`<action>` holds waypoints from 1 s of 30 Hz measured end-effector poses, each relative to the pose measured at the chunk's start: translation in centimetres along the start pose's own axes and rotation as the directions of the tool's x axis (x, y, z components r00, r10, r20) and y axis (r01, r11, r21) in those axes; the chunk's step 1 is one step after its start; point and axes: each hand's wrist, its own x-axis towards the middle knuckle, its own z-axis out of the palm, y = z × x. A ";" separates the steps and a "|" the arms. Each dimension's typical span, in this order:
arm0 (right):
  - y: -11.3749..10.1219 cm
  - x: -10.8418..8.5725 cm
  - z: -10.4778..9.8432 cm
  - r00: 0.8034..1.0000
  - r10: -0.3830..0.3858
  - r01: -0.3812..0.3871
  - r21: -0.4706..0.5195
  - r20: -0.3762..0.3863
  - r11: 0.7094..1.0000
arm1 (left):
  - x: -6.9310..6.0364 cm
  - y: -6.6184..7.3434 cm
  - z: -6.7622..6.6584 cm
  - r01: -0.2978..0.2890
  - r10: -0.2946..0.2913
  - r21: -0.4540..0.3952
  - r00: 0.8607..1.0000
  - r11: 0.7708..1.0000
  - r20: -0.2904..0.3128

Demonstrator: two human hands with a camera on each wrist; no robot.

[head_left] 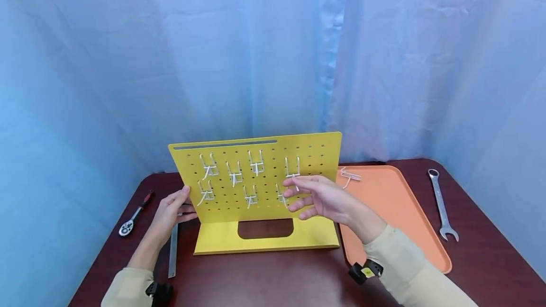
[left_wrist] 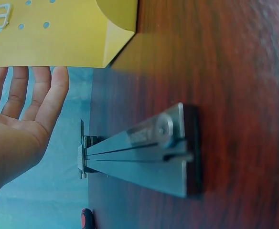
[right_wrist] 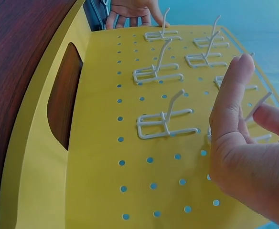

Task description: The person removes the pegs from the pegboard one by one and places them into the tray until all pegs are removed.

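Note:
A yellow pegboard stands on its base, with several white double-prong hooks on its face. My left hand grips the board's left edge, thumb on the front and fingers behind. In the left wrist view those fingers reach up behind the board. My right hand is in front of the upper right hook, its fingers loosely bent and spread apart. In the right wrist view its thumb is against or very near that hook's arm; contact is unclear. A lower hook is partly behind the fingertips.
An orange tray on the right holds one loose white hook. Beyond it lies a combination wrench. On the left are a ratchet wrench and a metal caliper-like tool. A pale curtain hangs behind the table.

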 end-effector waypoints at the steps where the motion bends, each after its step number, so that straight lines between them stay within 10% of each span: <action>1: 0.0 -0.1 0.0 1.000 0.001 -0.001 0.002 0.003 1.000 | 0.1 0.0 0.0 -0.002 0.002 0.001 1.000 1.000 0.000; 30: -1.4 -2.9 -0.3 0.996 -0.073 0.067 -0.105 -0.055 0.992 | 0.2 0.2 0.3 0.027 -0.027 0.003 0.999 1.000 -0.018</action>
